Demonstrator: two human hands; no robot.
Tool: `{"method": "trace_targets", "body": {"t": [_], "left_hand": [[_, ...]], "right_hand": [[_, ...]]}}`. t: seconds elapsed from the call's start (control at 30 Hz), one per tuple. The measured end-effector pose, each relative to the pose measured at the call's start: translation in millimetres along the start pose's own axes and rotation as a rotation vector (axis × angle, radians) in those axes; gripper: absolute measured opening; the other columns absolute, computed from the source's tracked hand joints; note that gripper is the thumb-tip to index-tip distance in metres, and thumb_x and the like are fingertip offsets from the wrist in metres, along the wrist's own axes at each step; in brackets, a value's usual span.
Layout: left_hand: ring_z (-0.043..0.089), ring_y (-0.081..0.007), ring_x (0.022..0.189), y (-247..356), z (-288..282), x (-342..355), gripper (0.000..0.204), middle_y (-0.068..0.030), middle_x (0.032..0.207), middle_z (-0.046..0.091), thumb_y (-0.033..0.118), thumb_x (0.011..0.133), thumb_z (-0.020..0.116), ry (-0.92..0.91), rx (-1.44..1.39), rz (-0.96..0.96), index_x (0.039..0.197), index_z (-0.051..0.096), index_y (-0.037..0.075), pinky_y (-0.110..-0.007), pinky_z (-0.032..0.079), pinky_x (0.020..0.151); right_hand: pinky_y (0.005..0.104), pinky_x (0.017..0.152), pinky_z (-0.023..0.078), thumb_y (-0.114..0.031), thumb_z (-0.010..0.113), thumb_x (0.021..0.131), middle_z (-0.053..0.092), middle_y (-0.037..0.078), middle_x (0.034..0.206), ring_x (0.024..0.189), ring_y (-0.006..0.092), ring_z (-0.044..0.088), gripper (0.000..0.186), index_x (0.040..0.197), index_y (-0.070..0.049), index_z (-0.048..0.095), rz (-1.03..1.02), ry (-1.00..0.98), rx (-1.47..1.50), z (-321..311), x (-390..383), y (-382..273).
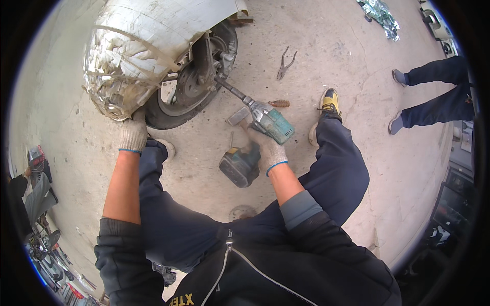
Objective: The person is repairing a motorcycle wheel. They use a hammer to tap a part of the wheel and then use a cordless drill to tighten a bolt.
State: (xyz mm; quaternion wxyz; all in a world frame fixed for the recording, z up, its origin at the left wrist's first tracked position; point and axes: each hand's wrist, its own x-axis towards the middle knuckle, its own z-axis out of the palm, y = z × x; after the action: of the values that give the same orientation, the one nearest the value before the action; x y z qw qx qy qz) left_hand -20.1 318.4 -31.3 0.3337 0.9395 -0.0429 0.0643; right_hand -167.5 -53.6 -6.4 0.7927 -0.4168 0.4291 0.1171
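Note:
My right hand, in a knitted work glove, is closed around the handle of a teal and grey cordless impact wrench. Its dark battery base hangs toward me. From the nose a long socket extension reaches to the hub side of a small wheel, its tip meeting the metal parts near the axle. My left hand, gloved too, is up against the tyre's near side under a plastic-wrapped white body panel. Its fingers are hidden there.
Pliers with spread handles lie beyond the wrench. A screwdriver handle and a grey metal block lie beside it. Crumpled foil is at the far right, near another person's legs. Tools crowd the left edge.

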Motion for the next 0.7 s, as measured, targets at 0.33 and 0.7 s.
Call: {"method": "trace_targets", "body": {"t": [0.33,0.7], "left_hand": [[0.049,-0.0302,0.141,-32.4,19.7,16.7,0.058,-0.0154,0.154,0.053,0.018,0.098,0.07,0.143,-0.131,-0.082,0.151,0.053,0.002,-0.042,0.036,0.121],[0.063,-0.032,0.123,70.7,5.4,16.9,0.049,-0.0144,0.13,0.07,0.034,0.092,0.08,-0.003,-0.114,-0.153,0.131,0.068,0.006,-0.044,0.049,0.107]], "right_hand": [[0.0386,0.061,0.053,-0.005,0.075,0.09,0.066,0.006,0.095,0.068,0.0211,0.062,0.024,0.113,-0.007,0.066,-0.013,0.014,0.015,-0.8,5.1,7.1],[0.0374,0.062,0.054,-0.006,0.075,0.089,0.069,0.007,0.1,0.067,0.021,0.061,0.024,0.111,-0.006,0.066,-0.026,0.003,0.013,-3.1,8.9,10.1]]}}
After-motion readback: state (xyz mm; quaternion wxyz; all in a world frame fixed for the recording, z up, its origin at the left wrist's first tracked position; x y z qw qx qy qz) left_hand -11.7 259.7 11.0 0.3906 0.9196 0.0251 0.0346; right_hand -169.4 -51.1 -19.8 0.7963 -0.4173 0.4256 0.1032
